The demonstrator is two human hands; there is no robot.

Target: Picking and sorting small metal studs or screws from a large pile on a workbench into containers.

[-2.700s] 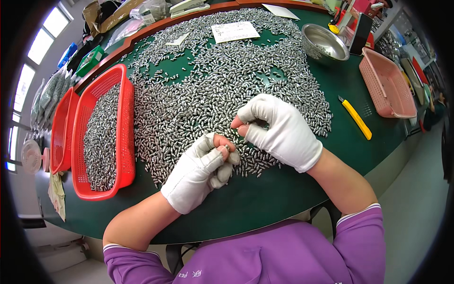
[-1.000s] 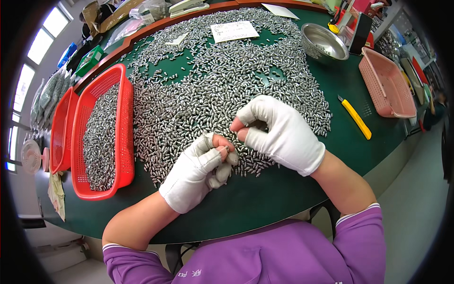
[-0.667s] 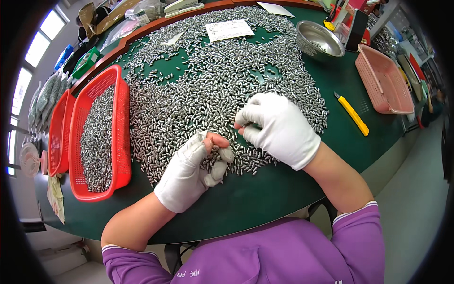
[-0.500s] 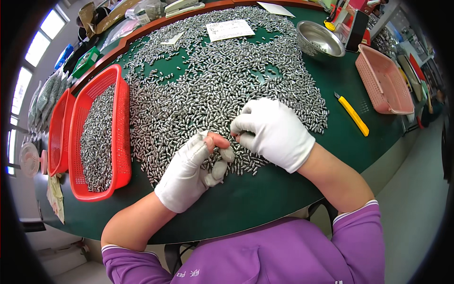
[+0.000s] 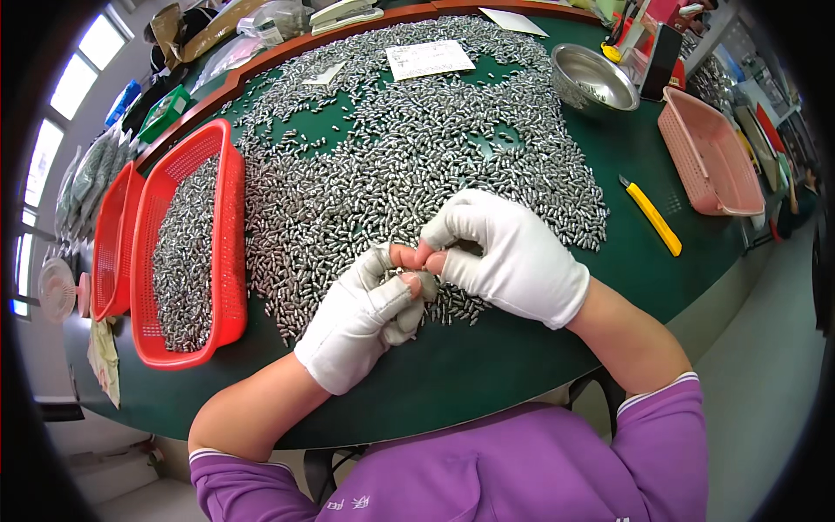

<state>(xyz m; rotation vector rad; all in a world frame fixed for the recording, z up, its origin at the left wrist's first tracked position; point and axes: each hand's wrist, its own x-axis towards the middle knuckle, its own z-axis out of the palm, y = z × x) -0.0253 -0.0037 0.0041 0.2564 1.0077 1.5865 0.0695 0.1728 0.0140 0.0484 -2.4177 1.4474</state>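
Both my hands wear white gloves with some bare fingertips, and they meet over the near edge of a wide pile of small silvery metal parts [image 5: 374, 191]. My left hand [image 5: 361, 317] is closed, its thumb and curled fingers drawn together at the tips. From the right, my right hand [image 5: 509, 261] pinches with thumb and forefinger, its tips touching those of the left. Whatever lies between the fingertips is too small and covered to make out. Left of the pile, a red plastic basket [image 5: 228, 278] holds many of the same parts.
Another red basket [image 5: 113, 252] stands at the far left. To the right lie a yellow utility knife [image 5: 652, 217] and a pink basket [image 5: 696, 165]. A metal bowl [image 5: 596, 74] sits at the back right. White paper [image 5: 430, 59] rests on the pile, which covers much of the green table [image 5: 487, 365].
My right hand has moved down and inward so that its fingertips now touch the left's. My left thumb and fingers have closed together. The whole view has shifted slightly.
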